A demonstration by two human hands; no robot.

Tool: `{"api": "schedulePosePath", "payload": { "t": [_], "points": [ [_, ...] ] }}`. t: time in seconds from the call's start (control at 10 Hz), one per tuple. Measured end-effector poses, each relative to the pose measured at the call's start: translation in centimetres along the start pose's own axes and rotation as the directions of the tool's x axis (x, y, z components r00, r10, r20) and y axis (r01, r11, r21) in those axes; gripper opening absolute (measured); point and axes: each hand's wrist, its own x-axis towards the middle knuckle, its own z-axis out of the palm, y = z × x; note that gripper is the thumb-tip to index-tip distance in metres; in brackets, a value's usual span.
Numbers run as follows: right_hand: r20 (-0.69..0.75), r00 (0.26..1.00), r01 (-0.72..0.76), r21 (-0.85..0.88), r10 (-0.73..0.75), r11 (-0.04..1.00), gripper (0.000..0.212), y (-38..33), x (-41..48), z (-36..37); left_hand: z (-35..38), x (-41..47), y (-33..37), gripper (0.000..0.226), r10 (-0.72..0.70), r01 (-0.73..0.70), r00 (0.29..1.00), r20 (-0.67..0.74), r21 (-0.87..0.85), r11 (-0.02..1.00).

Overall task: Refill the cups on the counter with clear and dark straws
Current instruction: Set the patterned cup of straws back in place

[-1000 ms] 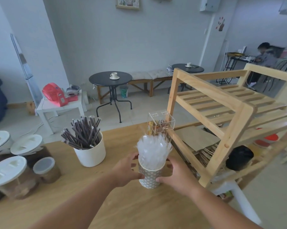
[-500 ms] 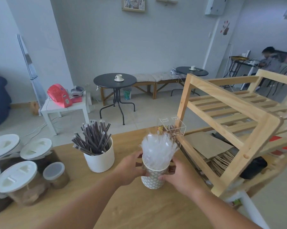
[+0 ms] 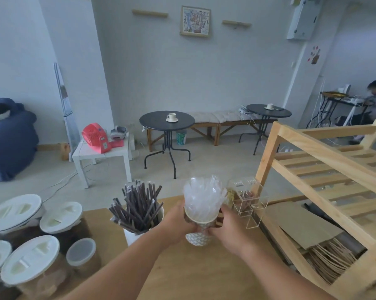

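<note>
A patterned cup (image 3: 198, 237) packed with clear wrapped straws (image 3: 202, 195) stands on the wooden counter (image 3: 204, 278). My left hand (image 3: 178, 221) grips its left side and my right hand (image 3: 230, 228) grips its right side, fingers curled round the upper part. To the left, a white cup (image 3: 133, 236) holds a bundle of dark straws (image 3: 137, 208); my left forearm hides its lower right part.
Several lidded jars (image 3: 31, 263) crowd the counter's left. A clear acrylic box (image 3: 249, 202) stands right of the patterned cup. A slatted wooden rack (image 3: 325, 169) with cardboard and sticks under it lines the right. Café tables, a bench and seated people are beyond.
The camera tilted up and turned right across the frames. Both hands keep hold of the patterned cup, which now sits closer to the white cup of dark straws.
</note>
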Motion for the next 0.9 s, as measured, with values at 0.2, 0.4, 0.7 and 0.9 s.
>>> {"api": "schedulePosePath", "payload": {
  "t": [0.2, 0.4, 0.7, 0.9],
  "points": [
    [0.066, 0.998, 0.004, 0.013, -0.005, 1.000, 0.066, 2.2, 3.7, 0.9, 0.6, 2.9, -2.2, 0.044, -0.022, 0.024, 0.999, -0.045, 0.026, 0.999],
    [0.108, 0.993, 0.045, -0.022, -0.042, 0.999, 0.064, 2.5, 5.7, 0.8, 0.6, 4.8, -3.4, 0.042, -0.060, 0.061, 0.997, -0.045, 0.033, 0.998],
    [0.140, 0.989, 0.041, -0.018, -0.038, 0.999, 0.063, 2.4, 5.9, 0.4, 0.8, 4.7, -3.9, 0.073, -0.192, 0.188, 0.976, -0.102, -0.044, 0.981],
    [0.162, 0.987, 0.034, -0.211, 0.001, 0.977, 0.050, 1.7, 5.0, -0.9, 1.1, 3.6, -3.7, 0.087, -0.224, 0.236, 0.968, -0.110, 0.105, 0.966]
  ]
}}
